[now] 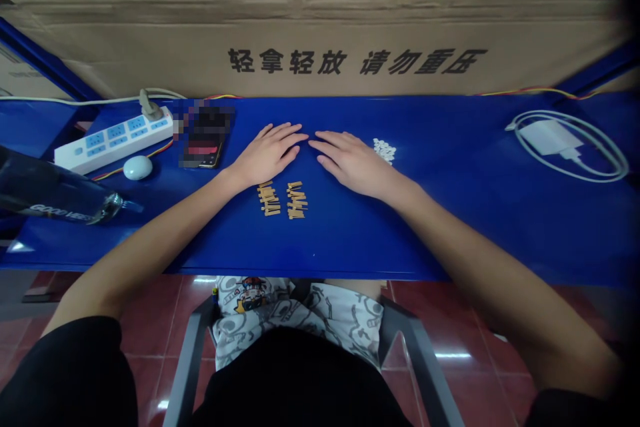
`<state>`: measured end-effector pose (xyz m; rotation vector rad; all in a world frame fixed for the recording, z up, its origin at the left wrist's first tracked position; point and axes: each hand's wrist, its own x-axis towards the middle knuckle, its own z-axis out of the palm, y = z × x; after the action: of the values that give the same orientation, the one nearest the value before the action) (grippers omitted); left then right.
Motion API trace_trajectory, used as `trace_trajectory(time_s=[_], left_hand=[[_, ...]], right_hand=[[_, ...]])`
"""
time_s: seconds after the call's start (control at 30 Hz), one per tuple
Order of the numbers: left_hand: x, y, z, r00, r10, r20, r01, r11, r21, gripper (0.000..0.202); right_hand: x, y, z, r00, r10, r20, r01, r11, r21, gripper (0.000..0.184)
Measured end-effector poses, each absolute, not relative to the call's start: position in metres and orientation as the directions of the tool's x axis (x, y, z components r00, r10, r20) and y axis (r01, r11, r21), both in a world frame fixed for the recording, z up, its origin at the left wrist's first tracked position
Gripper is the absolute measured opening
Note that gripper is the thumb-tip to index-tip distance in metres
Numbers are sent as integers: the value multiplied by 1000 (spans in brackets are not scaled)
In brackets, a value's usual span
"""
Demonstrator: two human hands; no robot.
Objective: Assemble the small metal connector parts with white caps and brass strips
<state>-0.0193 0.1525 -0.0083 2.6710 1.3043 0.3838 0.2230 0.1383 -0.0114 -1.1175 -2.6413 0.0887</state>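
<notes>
My left hand point(267, 153) lies flat on the blue table point(450, 213), palm down, fingers stretched out and holding nothing. My right hand point(350, 160) rests flat beside it, fingers also spread, fingertips nearly meeting those of the left. Just in front of both hands, toward me, two short rows of small tan metal pieces point(283, 199) lie on the table. A little heap of small white parts point(384, 149) sits right of my right hand.
A white power strip point(113, 140), a round white object point(137, 167) and a phone point(205, 143) lie at the left. A dark bottle-like item point(55, 195) lies at the far left. A white charger with coiled cable point(565, 143) sits at the right. Cardboard boxes point(320, 20) stand behind.
</notes>
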Motion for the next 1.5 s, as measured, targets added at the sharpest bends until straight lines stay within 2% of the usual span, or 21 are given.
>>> trace_trajectory(time_s=[0.63,0.77,0.93,1.13,1.2,1.33,1.43,1.5], left_hand=[[-19,152,-7,589,794,150,757,-607,243,42],[-19,152,-7,591,791,156,755,-611,239,42],[-20,149,-6,598,784,168,748,-621,237,43],[-18,147,-9,601,778,181,746,-628,220,42],[-20,149,-8,606,772,193,739,-636,224,41],[-35,145,6,599,758,260,690,-653,314,38],[-56,129,19,543,789,289,677,-614,406,38],[-69,115,26,569,782,253,650,-617,444,38]], right_hand=[[224,139,-13,-663,719,208,697,695,-177,51],[223,137,-9,-663,706,249,681,707,-192,47],[213,124,0,-734,612,294,562,791,-242,36],[197,106,5,-798,545,258,441,820,-366,36],[197,102,6,-823,521,226,416,824,-384,42],[199,97,9,-851,488,193,401,843,-359,68],[201,92,11,-853,481,201,400,851,-342,64],[201,89,12,-853,477,213,401,859,-318,59]])
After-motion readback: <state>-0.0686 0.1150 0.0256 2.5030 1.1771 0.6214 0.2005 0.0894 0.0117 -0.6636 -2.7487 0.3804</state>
